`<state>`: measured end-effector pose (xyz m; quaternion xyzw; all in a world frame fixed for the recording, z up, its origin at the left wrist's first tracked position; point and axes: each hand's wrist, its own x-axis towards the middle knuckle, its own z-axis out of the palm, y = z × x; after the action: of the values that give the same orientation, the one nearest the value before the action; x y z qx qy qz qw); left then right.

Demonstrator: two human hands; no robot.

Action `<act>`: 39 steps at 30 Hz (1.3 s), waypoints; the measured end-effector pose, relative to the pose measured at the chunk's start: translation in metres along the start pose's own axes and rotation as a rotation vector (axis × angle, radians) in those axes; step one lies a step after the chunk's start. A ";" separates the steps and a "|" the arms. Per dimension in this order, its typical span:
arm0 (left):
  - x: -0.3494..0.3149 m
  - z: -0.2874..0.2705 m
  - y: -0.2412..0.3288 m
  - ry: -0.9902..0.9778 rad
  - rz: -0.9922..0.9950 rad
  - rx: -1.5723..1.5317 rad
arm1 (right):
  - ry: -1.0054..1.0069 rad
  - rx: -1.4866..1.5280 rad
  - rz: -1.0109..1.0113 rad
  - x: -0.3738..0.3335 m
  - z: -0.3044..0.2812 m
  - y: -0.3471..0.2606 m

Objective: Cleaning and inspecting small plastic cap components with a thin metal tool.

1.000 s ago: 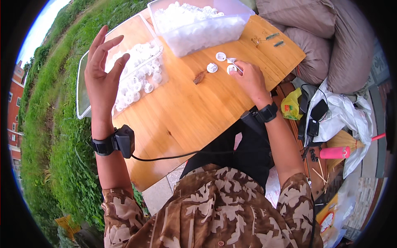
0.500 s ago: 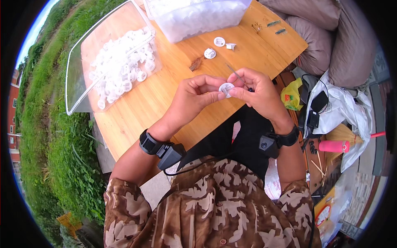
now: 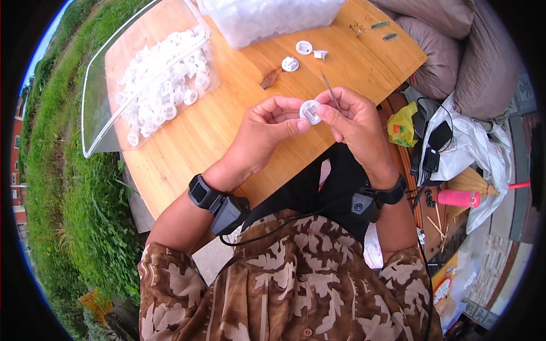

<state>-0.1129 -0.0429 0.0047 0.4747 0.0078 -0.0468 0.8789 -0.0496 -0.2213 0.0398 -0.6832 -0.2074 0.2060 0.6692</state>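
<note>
Over the table's near edge, both hands meet at a small white round plastic part with a rectangular slot in its face. My left hand is closed, pinching its left side between thumb and fingers. At its right edge are the thumb and fingertips of my right hand, which is also closed. A thin pointed metal rod is gripped in that hand, its bare end sticking up and away from me; the other end is hidden by the fingers. Beyond my hands lie similar white pieces, one round disc and a small block.
A clear bin lies at the left with a heap of white parts. Behind stands a full translucent tub. A brown scrap and small green boards rest on the wooden table. Stuffed sacks crowd the right.
The rod has tilted more upright in my right hand, and its dark end no longer shows. The white part has turned slightly, its slot now facing me more. My view has shifted a little.
</note>
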 end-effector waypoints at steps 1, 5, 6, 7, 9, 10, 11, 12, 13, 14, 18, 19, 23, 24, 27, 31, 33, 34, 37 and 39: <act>0.000 0.000 0.000 0.019 -0.006 -0.011 | 0.025 -0.009 -0.006 -0.001 0.002 0.000; 0.001 -0.002 0.007 0.003 0.044 0.046 | 0.081 -0.117 -0.025 -0.010 0.001 0.000; 0.002 -0.003 0.008 0.003 0.084 0.107 | 0.153 -0.267 -0.136 -0.012 0.001 0.002; 0.003 -0.004 0.009 0.002 0.124 0.168 | 0.224 -0.417 -0.247 -0.014 0.000 0.004; 0.004 -0.005 0.011 -0.025 0.119 0.181 | 0.220 -0.466 -0.288 -0.019 0.001 0.003; 0.003 -0.006 0.012 -0.053 0.114 0.195 | 0.217 -0.513 -0.330 -0.021 0.001 0.001; 0.003 -0.007 0.013 -0.051 0.113 0.194 | 0.215 -0.513 -0.329 -0.020 0.001 -0.004; 0.003 -0.008 0.013 -0.072 0.075 0.183 | 0.180 -0.416 -0.234 -0.019 0.002 -0.013; 0.003 -0.008 0.014 -0.093 0.037 0.172 | 0.145 -0.318 -0.139 -0.018 0.002 -0.018; 0.002 -0.008 0.014 -0.096 0.034 0.170 | 0.148 -0.320 -0.136 -0.014 0.002 -0.015; 0.002 -0.007 0.015 -0.099 -0.012 0.173 | -0.025 -0.076 -0.033 -0.005 0.003 0.000; 0.002 -0.007 0.013 -0.078 -0.010 0.177 | -0.014 0.017 0.029 -0.005 0.004 0.003; 0.002 0.000 -0.003 -0.062 0.066 0.066 | 0.105 0.157 0.018 -0.010 0.024 0.010; 0.002 -0.001 -0.007 -0.041 0.072 0.049 | 0.141 0.175 0.002 -0.010 0.026 0.015; 0.002 -0.003 -0.010 -0.007 0.066 0.001 | 0.182 0.185 -0.029 -0.011 0.028 0.020; 0.002 -0.007 0.000 -0.021 -0.040 -0.038 | 0.109 -0.219 -0.006 -0.016 0.008 0.001; 0.003 -0.011 0.002 -0.025 -0.081 -0.032 | 0.100 -0.413 -0.043 -0.020 -0.001 -0.003; 0.003 -0.012 0.003 -0.030 -0.121 -0.022 | 0.123 -0.569 -0.134 -0.023 -0.004 -0.004; 0.004 -0.014 0.000 -0.034 -0.112 0.004 | 0.134 -0.793 -0.221 -0.031 -0.002 -0.008; 0.006 -0.014 -0.003 -0.037 -0.108 0.001 | 0.114 -0.842 -0.364 -0.035 0.000 -0.003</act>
<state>-0.1070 -0.0331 -0.0059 0.4730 0.0171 -0.1028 0.8749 -0.0787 -0.2406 0.0428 -0.8582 -0.3524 -0.0550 0.3692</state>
